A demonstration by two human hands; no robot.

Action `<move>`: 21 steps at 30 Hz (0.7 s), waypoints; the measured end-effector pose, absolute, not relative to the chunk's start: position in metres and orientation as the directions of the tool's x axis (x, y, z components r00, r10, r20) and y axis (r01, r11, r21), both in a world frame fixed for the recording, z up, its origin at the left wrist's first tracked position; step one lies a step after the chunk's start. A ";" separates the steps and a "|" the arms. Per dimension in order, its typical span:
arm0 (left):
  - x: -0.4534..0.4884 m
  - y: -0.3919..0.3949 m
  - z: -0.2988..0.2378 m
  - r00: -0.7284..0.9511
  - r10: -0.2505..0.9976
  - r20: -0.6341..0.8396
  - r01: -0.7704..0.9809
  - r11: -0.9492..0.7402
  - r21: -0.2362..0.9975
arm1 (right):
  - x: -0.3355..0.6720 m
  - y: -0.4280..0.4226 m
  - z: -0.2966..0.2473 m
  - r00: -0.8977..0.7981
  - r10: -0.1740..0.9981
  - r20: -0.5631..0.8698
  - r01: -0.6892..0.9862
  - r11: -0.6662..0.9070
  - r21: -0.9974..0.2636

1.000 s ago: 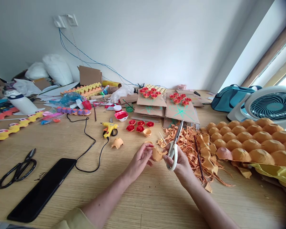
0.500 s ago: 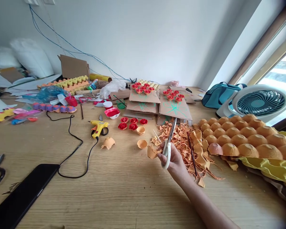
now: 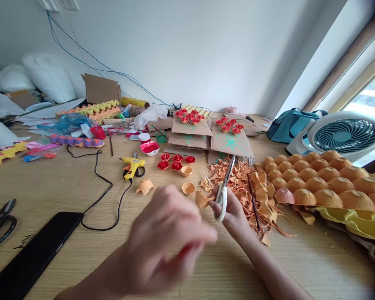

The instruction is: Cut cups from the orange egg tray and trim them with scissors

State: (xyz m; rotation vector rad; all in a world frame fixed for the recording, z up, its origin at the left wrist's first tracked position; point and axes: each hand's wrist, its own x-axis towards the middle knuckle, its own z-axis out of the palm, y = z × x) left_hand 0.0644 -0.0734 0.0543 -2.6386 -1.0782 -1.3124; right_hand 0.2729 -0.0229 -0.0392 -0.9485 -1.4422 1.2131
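Observation:
White-handled scissors (image 3: 225,189) are in my right hand (image 3: 233,210), blades pointing away from me. That hand also pinches an orange egg-carton cup (image 3: 203,200) between its fingertips. My left hand (image 3: 167,241) hovers in front of me, smeared by motion, with a red patch near the thumb; whether it holds anything is unclear. Just beyond my hands stand two trimmed orange cups (image 3: 188,188) and several red-painted paper roses (image 3: 176,162). An untrimmed cup (image 3: 144,186) lies left of them. Orange carton scraps (image 3: 234,179) are heaped behind my right hand.
On the right sit stacked egg cartons (image 3: 318,183), a fan (image 3: 343,133) and a teal bag (image 3: 289,125). A yellow glue gun (image 3: 133,167) with black cable, a bowl of red paint (image 3: 150,147) and a black tablet-like slab (image 3: 37,254) are leftward. Cardboard sheets (image 3: 229,143) carry roses at the back.
My left hand has come into view from below and moved toward my right hand. The right hand keeps its hold on the scissors and cup. The view has shifted slightly.

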 end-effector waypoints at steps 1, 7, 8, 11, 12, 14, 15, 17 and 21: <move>0.066 -0.067 0.051 0.432 0.579 0.691 0.589 -0.762 0.269 | 0.273 -0.023 -0.039 -0.207 0.954 0.217 -0.014 0.218 -0.976; 0.073 -0.027 0.014 0.524 0.574 0.629 0.649 -0.748 0.142 | 0.273 -0.028 -0.036 -0.222 0.933 0.282 0.106 0.310 -0.945; 0.073 -0.026 0.010 0.532 0.565 0.631 0.655 -0.747 0.116 | 0.273 -0.029 -0.036 -0.222 0.932 0.288 0.130 0.321 -0.938; 0.071 -0.027 0.004 0.576 0.526 0.625 0.660 -0.751 0.025 | 0.271 -0.029 -0.034 -0.226 0.929 0.293 0.163 0.333 -0.929; 0.070 -0.029 0.003 0.594 0.508 0.624 0.654 -0.757 -0.007 | 0.270 -0.029 -0.033 -0.225 0.930 0.290 0.165 0.329 -0.930; 0.069 -0.031 0.002 0.613 0.475 0.631 0.637 -0.770 -0.040 | 0.268 -0.029 -0.032 -0.220 0.934 0.283 0.162 0.321 -0.933; 0.068 -0.031 0.001 0.604 0.467 0.646 0.629 -0.777 -0.025 | 0.267 -0.029 -0.032 -0.220 0.935 0.279 0.152 0.315 -0.937; 0.065 -0.030 -0.002 0.522 0.499 0.692 0.628 -0.774 0.084 | 0.268 -0.029 -0.031 -0.232 0.938 0.257 0.095 0.285 -0.954; 0.059 -0.024 -0.007 0.215 0.720 0.660 0.538 -0.651 0.536 | 0.273 -0.029 -0.028 -0.275 0.947 0.167 -0.086 0.149 -0.985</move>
